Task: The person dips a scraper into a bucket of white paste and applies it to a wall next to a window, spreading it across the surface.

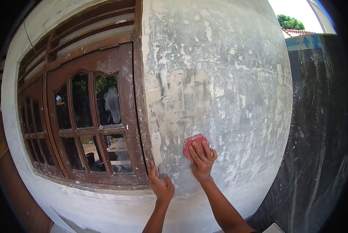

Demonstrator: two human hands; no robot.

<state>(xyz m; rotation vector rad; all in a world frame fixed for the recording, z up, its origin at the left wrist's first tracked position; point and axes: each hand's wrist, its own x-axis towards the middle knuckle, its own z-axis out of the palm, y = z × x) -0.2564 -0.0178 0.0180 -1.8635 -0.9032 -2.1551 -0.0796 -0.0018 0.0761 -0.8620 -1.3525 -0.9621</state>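
Observation:
My right hand (203, 163) grips a flat red putty spreader (190, 146), its fingers laid over the face and pressing it against the wall (240, 116). Whitish filler coats the spreader's upper edge. Just above it is a beige patch of filler (178, 101), streaked with grey. Lower and to the left, my left hand (161, 186) has its fingers stretched upward, fingertips at the wall beside the lower corner of the brown window frame (140, 116). It holds nothing.
A brown wooden window (92, 134) with small glass panes fills the left side. Below it runs a pale sill (112, 198). Dark, dusty sheeting (313, 128) hangs at the right, past the wall's edge. A pale object (274, 228) shows at the bottom right.

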